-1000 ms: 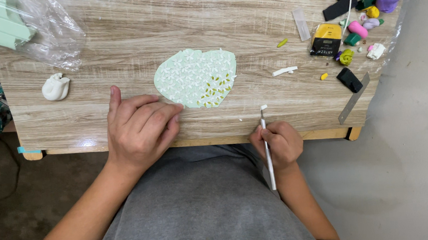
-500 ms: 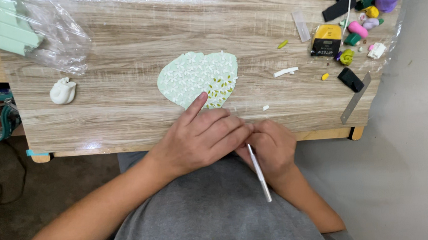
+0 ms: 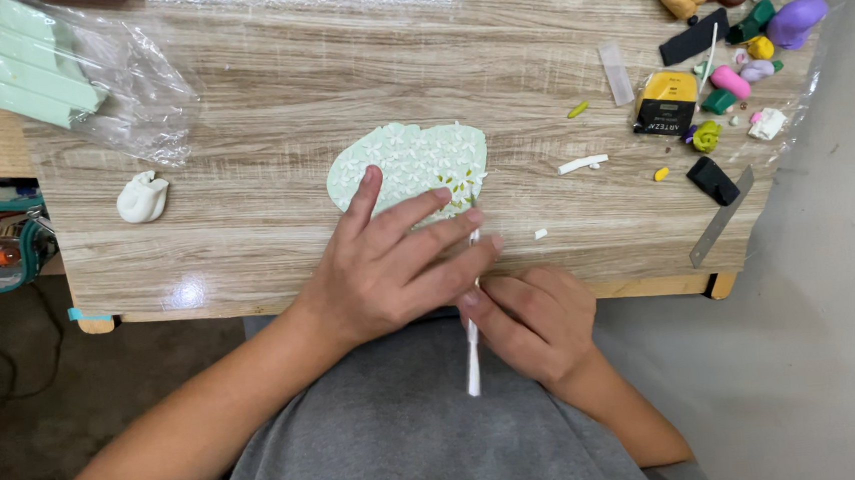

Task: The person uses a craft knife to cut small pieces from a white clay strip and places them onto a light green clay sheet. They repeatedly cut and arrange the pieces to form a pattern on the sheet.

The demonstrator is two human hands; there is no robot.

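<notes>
A pale green clay slab (image 3: 410, 161), flat and patterned with small white flowers, lies on the wooden table (image 3: 267, 91) just ahead of a seated person's two hands, its long axis running left to right across the tabletop. The left hand (image 3: 394, 257) is the nearer of the two: it lies spread and loose, grasping nothing, its fingers (image 3: 364, 189) reaching forward so that the tips rest on the slab's near edge. The right hand (image 3: 534, 323) sits lower, at the table's front edge, curled tightly around a thin white stick (image 3: 473, 352), held nearly upright in the view with its upper end pointing towards the slab's lower right corner, where yellow-green specks show. Whether the tip touches the clay cannot be told, since the left fingers cover it. Well apart to the right lie scraps of coloured clay (image 3: 737, 78) and a metal blade (image 3: 719, 218); to the left, a white clay lump (image 3: 142, 198) and green clay blocks (image 3: 40, 72) in clear wrap.
</notes>
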